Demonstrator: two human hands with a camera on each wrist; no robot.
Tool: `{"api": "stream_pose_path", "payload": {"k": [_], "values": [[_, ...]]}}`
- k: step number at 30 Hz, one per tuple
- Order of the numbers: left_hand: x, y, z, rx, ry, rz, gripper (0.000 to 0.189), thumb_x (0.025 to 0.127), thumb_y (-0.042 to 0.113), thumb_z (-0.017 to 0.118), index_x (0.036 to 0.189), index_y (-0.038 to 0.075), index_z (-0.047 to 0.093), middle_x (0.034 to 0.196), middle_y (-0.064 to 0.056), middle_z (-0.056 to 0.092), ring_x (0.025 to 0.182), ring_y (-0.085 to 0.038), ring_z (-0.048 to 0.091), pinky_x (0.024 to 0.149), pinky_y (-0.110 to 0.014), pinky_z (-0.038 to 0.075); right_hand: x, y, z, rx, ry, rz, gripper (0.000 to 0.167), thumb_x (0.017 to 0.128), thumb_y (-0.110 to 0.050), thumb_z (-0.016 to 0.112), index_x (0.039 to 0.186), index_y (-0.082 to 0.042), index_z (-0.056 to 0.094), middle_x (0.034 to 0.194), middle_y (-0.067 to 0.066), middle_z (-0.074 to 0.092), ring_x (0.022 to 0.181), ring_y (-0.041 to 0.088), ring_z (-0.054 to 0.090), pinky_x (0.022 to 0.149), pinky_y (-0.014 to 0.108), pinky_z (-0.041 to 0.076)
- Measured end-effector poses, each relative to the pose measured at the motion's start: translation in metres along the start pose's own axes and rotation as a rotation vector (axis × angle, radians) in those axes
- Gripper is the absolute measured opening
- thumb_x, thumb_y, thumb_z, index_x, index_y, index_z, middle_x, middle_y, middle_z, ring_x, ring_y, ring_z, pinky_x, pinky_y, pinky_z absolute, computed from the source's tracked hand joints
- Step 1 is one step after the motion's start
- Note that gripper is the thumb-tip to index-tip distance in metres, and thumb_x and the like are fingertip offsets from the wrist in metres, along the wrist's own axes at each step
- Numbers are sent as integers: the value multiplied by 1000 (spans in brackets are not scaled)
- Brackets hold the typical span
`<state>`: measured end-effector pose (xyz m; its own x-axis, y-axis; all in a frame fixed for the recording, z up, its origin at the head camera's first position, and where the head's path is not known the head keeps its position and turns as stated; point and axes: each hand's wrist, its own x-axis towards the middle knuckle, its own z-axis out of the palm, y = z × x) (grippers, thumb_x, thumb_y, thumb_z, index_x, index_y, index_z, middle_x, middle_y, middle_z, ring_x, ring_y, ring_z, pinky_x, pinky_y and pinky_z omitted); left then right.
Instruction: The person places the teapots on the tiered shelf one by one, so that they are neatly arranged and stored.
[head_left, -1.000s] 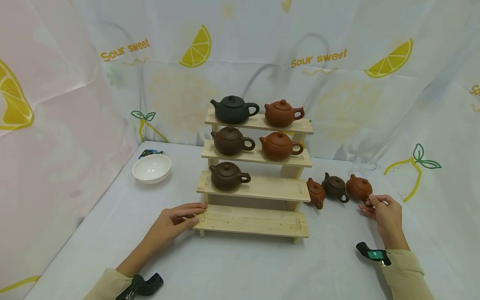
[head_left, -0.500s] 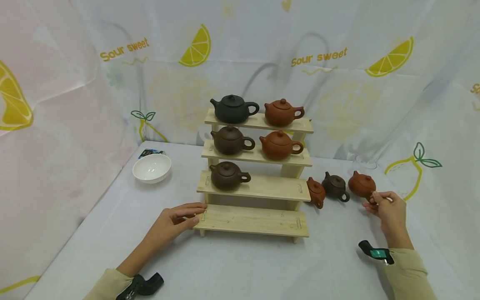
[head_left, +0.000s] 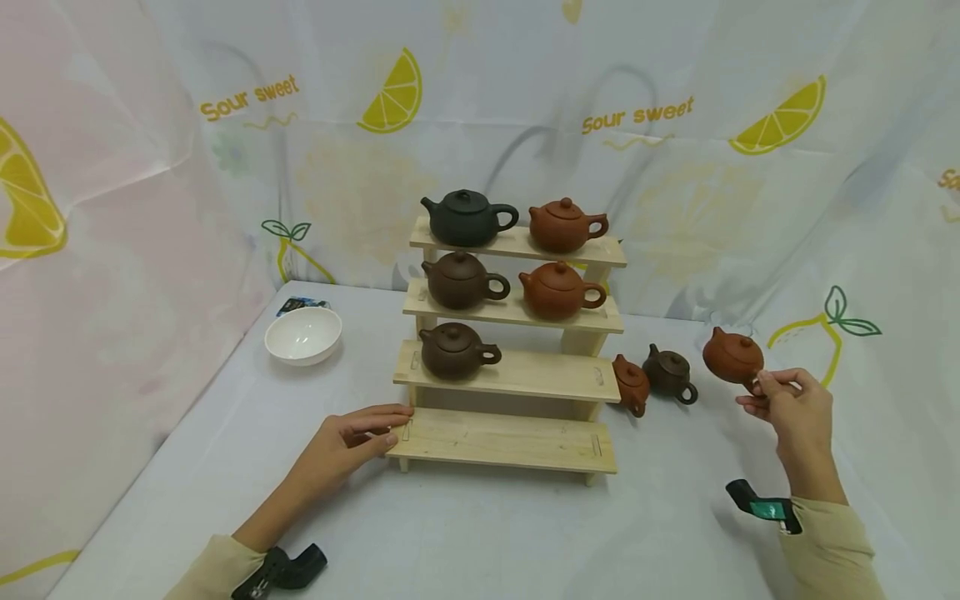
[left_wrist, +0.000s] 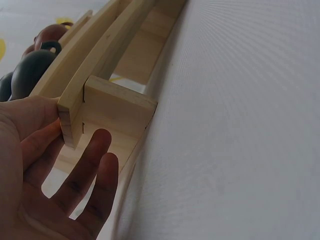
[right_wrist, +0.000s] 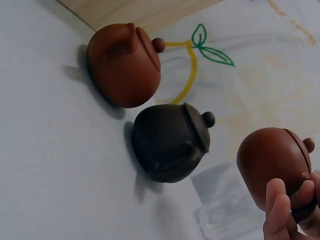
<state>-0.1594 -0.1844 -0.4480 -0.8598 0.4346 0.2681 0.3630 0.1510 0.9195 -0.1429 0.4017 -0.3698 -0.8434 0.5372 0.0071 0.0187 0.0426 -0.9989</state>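
Note:
My right hand [head_left: 798,412] pinches the handle of a reddish-brown teapot [head_left: 733,357] and holds it above the table at the right. In the right wrist view this teapot [right_wrist: 272,160] hangs apart from the others, its handle partly hidden by fingers. A dark brown teapot [head_left: 670,372] and another reddish teapot [head_left: 632,387] stand beside the stand. At the left, my left hand [head_left: 337,450] grips the left end of the lowest board of a wooden tiered stand [head_left: 502,442]; the left wrist view shows two fingers [left_wrist: 102,170] extended past that board.
On the upper tiers sit a blackish-green teapot [head_left: 465,220], two reddish teapots [head_left: 564,227] and two dark brown teapots [head_left: 452,352]. A white bowl [head_left: 303,337] stands at the left, with a dark packet [head_left: 302,305] behind it. Lemon-printed cloth [head_left: 495,100] hangs behind the table.
My right hand has lifted the reddish teapot by its handle and carried it slightly up and to the right, away from the dark teapot. The left hand has stayed in place.

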Motion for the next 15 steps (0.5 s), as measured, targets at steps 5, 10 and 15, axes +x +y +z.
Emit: {"api": "stream_pose_path", "payload": {"k": [5,10,15], "values": [[0,0,-1,5,1,-9,28,99,8,73,126,8,76,138,-6,66,126,-11,59,83,-31,57,-6,-12,2,42,-52,-51,10,105,-5,61,98,-1,55,69,2,66,53,15,70,54,23,57],[0,-2,-1,9,0,-10,27,99,9,73,126,9,77,138,-6,66,126,-11,59,84,-31,57,-11,-21,6,8,-126,-75,11,105,-8,62,98,-2,57,72,2,66,55,16,71,56,24,57],[1,-2,-2,16,-1,-15,27,99,10,73,126,11,77,138,-4,66,127,-12,59,85,-31,57,-16,-30,11,50,-227,-121,8,104,-6,63,97,-4,60,78,2,71,58,18,71,57,24,58]]}}
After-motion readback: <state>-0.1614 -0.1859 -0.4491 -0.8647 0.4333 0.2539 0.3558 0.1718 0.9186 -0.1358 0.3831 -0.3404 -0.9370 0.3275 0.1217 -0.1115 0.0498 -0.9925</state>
